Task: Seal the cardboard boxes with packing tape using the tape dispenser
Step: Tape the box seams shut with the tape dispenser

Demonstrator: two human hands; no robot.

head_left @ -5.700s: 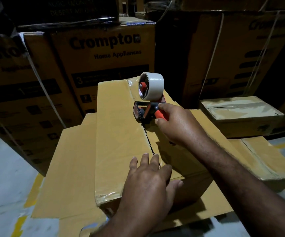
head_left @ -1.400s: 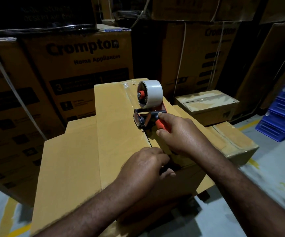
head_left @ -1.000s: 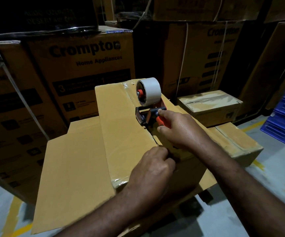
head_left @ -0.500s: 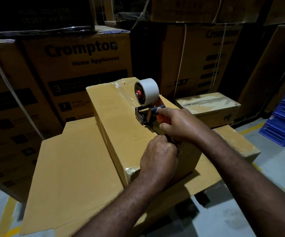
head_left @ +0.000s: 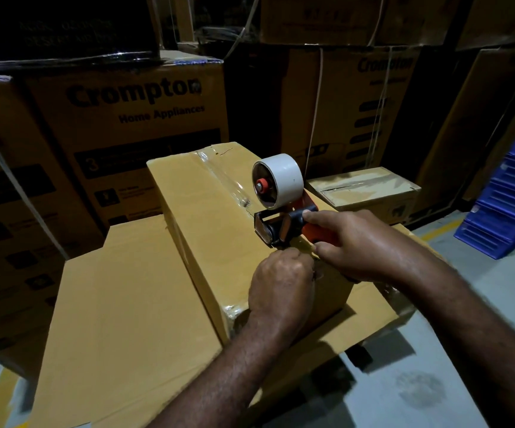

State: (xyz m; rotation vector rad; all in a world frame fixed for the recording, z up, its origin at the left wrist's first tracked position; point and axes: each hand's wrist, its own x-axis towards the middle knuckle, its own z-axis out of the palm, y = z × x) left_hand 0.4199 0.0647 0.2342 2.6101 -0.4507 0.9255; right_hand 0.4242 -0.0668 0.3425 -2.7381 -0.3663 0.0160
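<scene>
Right hand [head_left: 361, 245] grips the tape dispenser [head_left: 281, 211] atop the box [head_left: 219, 230], presumably to tape its seam. Left hand [head_left: 281, 288] sits at the box's near edge, fingers [head_left: 296, 262] curled; what they hold cannot be determined.

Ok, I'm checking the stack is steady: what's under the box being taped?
The box sits on wider cardboard, which sticks out to the left and toward the person. What lies beneath that cardboard is hidden.
</scene>
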